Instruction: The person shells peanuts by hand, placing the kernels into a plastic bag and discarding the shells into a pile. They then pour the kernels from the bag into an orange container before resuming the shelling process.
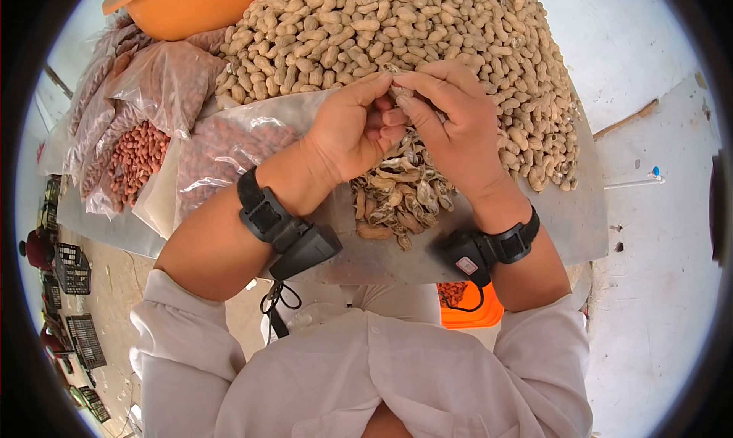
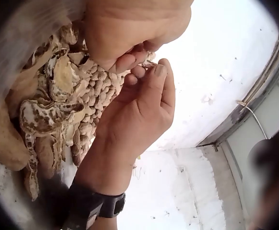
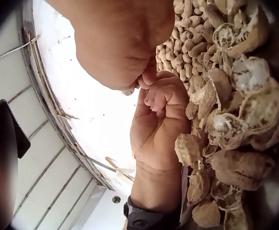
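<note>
Both hands meet above a heap of opened peanut shells [image 1: 405, 198] in the head view. The left hand [image 1: 347, 125] has its fingers curled and its thumb and fingertips at a small peanut shell [image 1: 398, 91]. The right hand [image 1: 458, 125] pinches that same shell between thumb and forefinger. In the left wrist view the right hand [image 2: 134, 110] shows with thumb against forefinger, the left hand [image 2: 134, 28] close above it. In the right wrist view the left hand [image 3: 161, 124] has curled fingers, partly hidden by the right hand [image 3: 120, 43].
A large pile of unshelled peanuts [image 1: 366, 26] covers the table's far side. Plastic bags of red kernels [image 1: 164, 79] and an orange basin [image 1: 195, 7] are at the left. An orange container [image 1: 481, 312] stands below the metal table's near edge [image 1: 382, 270]. A white wall is at the right.
</note>
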A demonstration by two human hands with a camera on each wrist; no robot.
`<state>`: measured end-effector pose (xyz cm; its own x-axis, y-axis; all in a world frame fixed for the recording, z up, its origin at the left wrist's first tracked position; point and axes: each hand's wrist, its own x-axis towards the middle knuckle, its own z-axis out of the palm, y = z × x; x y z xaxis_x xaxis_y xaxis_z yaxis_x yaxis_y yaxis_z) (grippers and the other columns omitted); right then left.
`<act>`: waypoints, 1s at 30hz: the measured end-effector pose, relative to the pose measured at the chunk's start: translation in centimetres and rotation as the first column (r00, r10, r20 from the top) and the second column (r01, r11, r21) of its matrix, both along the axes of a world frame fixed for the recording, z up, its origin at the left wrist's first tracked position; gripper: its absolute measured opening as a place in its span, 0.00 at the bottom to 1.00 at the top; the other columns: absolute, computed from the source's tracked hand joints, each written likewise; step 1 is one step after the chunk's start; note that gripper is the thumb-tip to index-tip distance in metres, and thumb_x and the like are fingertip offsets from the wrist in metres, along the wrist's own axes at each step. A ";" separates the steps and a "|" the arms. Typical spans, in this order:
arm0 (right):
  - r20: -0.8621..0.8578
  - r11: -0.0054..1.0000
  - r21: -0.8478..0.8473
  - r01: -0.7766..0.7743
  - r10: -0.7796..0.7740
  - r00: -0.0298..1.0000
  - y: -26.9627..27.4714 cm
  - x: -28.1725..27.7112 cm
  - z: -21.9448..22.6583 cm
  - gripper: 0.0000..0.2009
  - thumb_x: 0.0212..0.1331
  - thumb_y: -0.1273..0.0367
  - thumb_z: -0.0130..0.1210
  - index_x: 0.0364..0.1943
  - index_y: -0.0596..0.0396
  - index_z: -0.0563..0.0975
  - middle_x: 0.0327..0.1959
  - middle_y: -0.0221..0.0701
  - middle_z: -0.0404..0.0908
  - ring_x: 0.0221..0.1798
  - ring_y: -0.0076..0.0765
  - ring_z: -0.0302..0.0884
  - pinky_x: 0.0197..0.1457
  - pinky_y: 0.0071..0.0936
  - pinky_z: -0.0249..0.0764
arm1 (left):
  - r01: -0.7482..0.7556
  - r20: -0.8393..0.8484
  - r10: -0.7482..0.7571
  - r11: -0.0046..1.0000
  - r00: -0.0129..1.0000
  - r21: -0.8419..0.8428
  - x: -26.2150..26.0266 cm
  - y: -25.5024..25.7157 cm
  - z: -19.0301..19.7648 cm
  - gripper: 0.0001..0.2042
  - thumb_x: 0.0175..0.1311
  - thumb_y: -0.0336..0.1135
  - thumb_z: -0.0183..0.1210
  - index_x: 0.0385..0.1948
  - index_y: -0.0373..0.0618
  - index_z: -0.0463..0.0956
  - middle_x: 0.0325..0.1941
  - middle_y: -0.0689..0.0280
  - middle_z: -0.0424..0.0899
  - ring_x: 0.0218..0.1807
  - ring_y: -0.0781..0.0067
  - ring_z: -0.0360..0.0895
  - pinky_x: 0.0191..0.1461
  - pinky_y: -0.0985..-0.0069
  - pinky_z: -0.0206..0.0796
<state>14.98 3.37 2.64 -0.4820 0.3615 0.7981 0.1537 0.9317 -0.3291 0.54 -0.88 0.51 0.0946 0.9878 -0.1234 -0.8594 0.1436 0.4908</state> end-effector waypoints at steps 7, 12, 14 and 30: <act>0.032 0.994 0.103 -0.033 0.030 0.999 0.1 0.0 0.2 0.11 0.49 0.79 0.55 0.38 0.56 0.79 0.36 0.34 0.74 0.36 0.39 0.74 0.39 0.28 0.73 | 0.073 0.023 -0.073 0.997 0.997 -0.021 -0.5 0.3 -0.3 0.10 0.67 0.35 0.46 0.25 0.45 0.66 0.21 0.70 0.65 0.17 0.82 0.58 0.16 0.86 0.48; 0.098 0.992 0.090 -0.092 0.083 0.992 0.5 0.2 0.1 0.13 0.47 0.80 0.54 0.38 0.57 0.78 0.39 0.34 0.74 0.40 0.41 0.73 0.42 0.30 0.72 | -0.002 -0.010 0.002 1.000 1.000 -0.006 -0.5 0.1 0.1 0.09 0.66 0.35 0.47 0.26 0.43 0.69 0.21 0.70 0.68 0.17 0.81 0.59 0.17 0.86 0.49; 0.125 0.989 0.103 -0.108 0.095 0.988 0.6 0.3 0.1 0.13 0.45 0.80 0.54 0.38 0.57 0.78 0.39 0.33 0.74 0.42 0.41 0.73 0.44 0.31 0.72 | 0.002 0.019 -0.002 1.000 1.000 0.009 -0.6 0.1 -0.1 0.09 0.65 0.35 0.48 0.26 0.43 0.70 0.21 0.69 0.69 0.18 0.81 0.60 0.18 0.85 0.50; -0.218 0.804 -0.456 -0.382 0.316 0.923 1.3 1.6 0.8 0.10 0.55 0.77 0.56 0.42 0.58 0.79 0.39 0.25 0.77 0.36 0.17 0.72 0.37 0.15 0.68 | -0.308 -0.057 0.310 0.951 0.949 0.031 -1.5 0.3 0.7 0.10 0.65 0.38 0.48 0.32 0.41 0.73 0.20 0.70 0.68 0.17 0.81 0.57 0.19 0.84 0.48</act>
<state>16.53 4.64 3.47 -0.5584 0.5409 0.6290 -0.2247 0.6312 -0.7423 -0.93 -0.62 1.17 -0.2227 0.9700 -0.0975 -0.8283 -0.1355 0.5436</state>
